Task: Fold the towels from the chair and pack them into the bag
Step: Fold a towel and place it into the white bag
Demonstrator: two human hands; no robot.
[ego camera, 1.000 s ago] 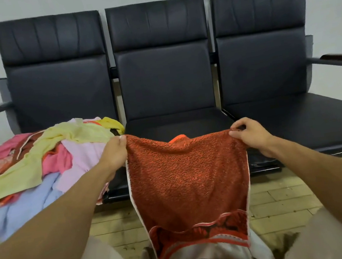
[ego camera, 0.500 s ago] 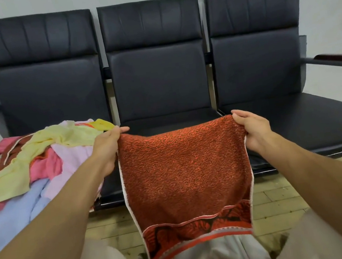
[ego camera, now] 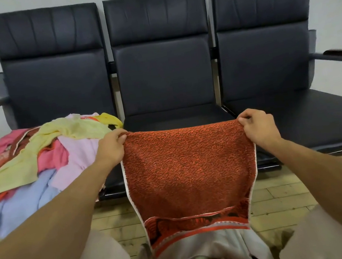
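An orange-red terry towel with a patterned white-edged border hangs stretched flat between my hands, over the front of the middle seat. My left hand pinches its upper left corner and my right hand pinches its upper right corner. Its lower edge drapes over the open mouth of a light grey bag on the floor between my knees, where pink and red cloth shows inside. A loose pile of towels, yellow, pink, lilac and blue, covers the left chair seat.
Three joined black padded chairs stand against a white wall, with dark armrests at both ends. The right seat holds nothing. A wooden plank floor lies under the chairs. My knees in light trousers frame the bag.
The towel has been pulled taut and its top edge straightened, an orange fold that poked up behind it is gone. My hands have shifted slightly apart at the corners.
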